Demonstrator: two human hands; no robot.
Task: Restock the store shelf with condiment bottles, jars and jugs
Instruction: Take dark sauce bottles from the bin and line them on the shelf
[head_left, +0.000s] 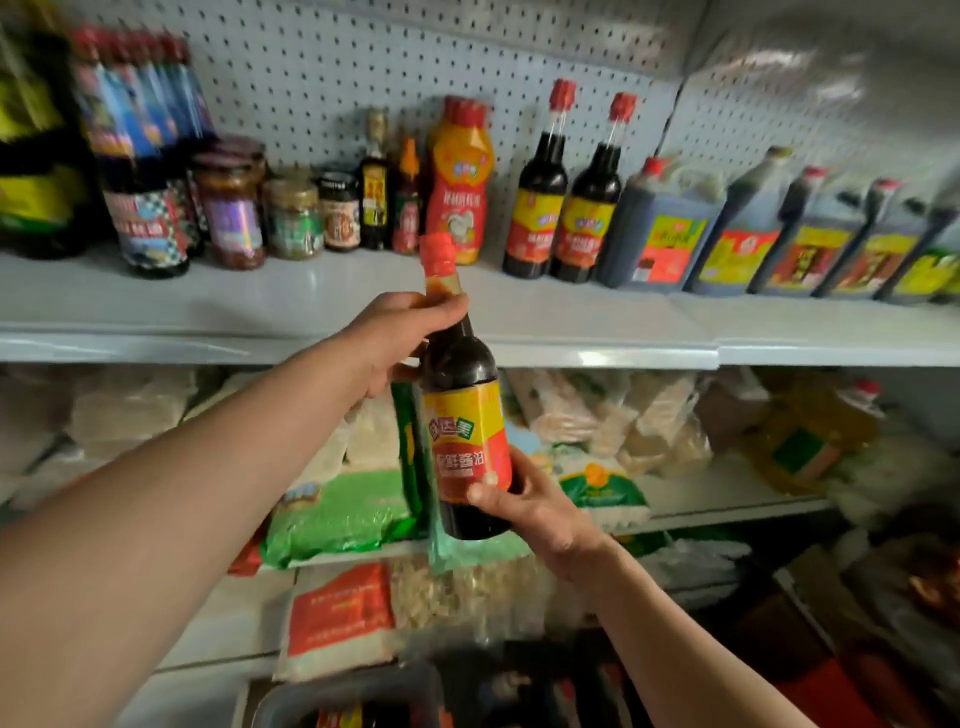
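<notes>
Here, soy sauce bottle (464, 410) near-upright — cap up, 2 hands gripping.

Motion blur smears the jugs (810, 244) at right, and the bottom edge crops a dark crate (353, 699).

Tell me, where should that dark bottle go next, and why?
Probably up onto the top shelf, beside the two matching red-capped bottles. Both hands hold the dark bottle upright below that shelf, the left hand at its neck and the right hand near its base. A gap shows left of the pair.
</notes>
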